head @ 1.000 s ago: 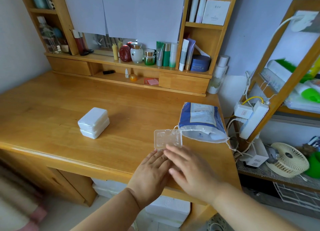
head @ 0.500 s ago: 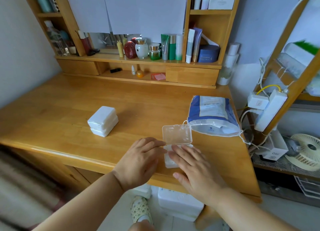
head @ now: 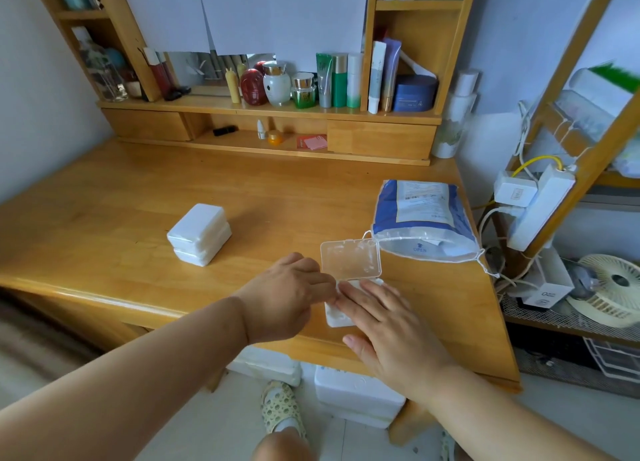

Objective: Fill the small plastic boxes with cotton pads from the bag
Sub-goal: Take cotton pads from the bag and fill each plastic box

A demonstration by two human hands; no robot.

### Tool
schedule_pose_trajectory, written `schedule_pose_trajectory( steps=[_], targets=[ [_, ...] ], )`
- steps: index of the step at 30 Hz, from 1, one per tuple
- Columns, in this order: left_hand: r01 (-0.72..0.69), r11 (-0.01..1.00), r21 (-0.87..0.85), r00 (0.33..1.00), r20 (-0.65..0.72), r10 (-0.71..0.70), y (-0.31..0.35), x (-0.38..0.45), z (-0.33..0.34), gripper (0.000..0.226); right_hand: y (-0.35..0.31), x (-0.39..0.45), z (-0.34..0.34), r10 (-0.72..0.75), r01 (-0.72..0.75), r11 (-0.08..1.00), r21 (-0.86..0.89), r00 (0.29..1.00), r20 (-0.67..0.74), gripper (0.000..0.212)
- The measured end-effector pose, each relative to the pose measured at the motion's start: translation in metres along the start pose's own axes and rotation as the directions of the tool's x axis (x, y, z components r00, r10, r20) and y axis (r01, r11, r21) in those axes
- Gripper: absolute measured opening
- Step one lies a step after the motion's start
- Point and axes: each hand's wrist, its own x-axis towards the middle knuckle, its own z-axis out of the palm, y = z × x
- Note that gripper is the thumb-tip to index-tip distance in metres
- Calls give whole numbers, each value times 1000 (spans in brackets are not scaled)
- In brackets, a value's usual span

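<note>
1. Since the earlier frame my view has shifted a little toward the desk [head: 104, 225]; both hands hold much the same places over the open box [head: 337, 317], whose clear lid [head: 350, 259] stands up as before.
2. My right hand [head: 384, 318] lies flat, fingers straight and together, pressing down on the white pads in the box. My left hand [head: 287, 296] is curled at the box's left edge near the hinge; whether its fingertips pinch the rim or only touch it I cannot tell.
3. Box sits near the front edge of the desk, just in front of the bag [head: 424, 221], whose mouth faces me.
4. Handling, my guess: box is thin, stiff, clear plastic, light and slick, so it will skate on the smooth wood unless steadied at the side walls. Lid looks like a thin hinge piece; best closed by pressing the front edge, not twisting.
5. Pads: soft, springy, nearly weightless; they puff up and want a flat palm before the lid shuts.
6. Bag: soft glossy film, blue and white, floppy; take it by the mouth.
7. Two filled boxes [head: 199, 233] stand stacked to the left, well apart, rounded corners, white inside.
</note>
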Motion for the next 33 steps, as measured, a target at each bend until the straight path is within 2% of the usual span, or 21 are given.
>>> schedule_pose_trajectory(
  steps=[5,10,15,19,23,25,27,28,29,30,32,33],
  targets=[
    [109,990,-87,994,9,-108,8,0,4,43,0,0,0,13,-12,1000,22,1000,-8,49],
    [235,886,-398,969,25,-246,10,-22,7,53,-1,1,-2,10,-10,1000,26,1000,-8,50],
    [228,919,-322,973,96,-208,12,-21,2,53,0,1,-2,14,-15,999,41,1000,25,51],
    [233,963,-132,963,167,-210,16,-12,-2,61,1,1,0,11,-12,999,36,999,33,53],
    [182,980,77,969,156,-192,29,-9,4,61,1,1,0,4,-5,1000,23,1000,19,52],
    [208,977,54,966,144,-213,31,-11,6,58,0,1,-1,1,-1,1000,23,1000,9,51],
    [274,948,-161,961,63,-268,32,-16,6,52,0,1,-1,2,-2,1000,31,1000,-9,50],
    [314,887,-337,939,-27,-343,34,-19,7,48,0,1,-1,3,-2,999,38,1000,-22,49],
    [349,786,-510,878,-117,-465,35,-22,8,44,0,1,0,2,-1,999,45,999,-37,48],
    [379,668,-640,772,-179,-610,37,-25,11,42,0,1,0,0,3,999,48,999,-53,47],
    [452,461,-764,543,-175,-821,40,-23,21,31,0,2,2,-7,10,999,36,997,-79,45],
    [489,376,-787,490,-108,-865,39,-17,24,25,0,2,2,-11,13,1000,25,996,-85,45]
  ],
)
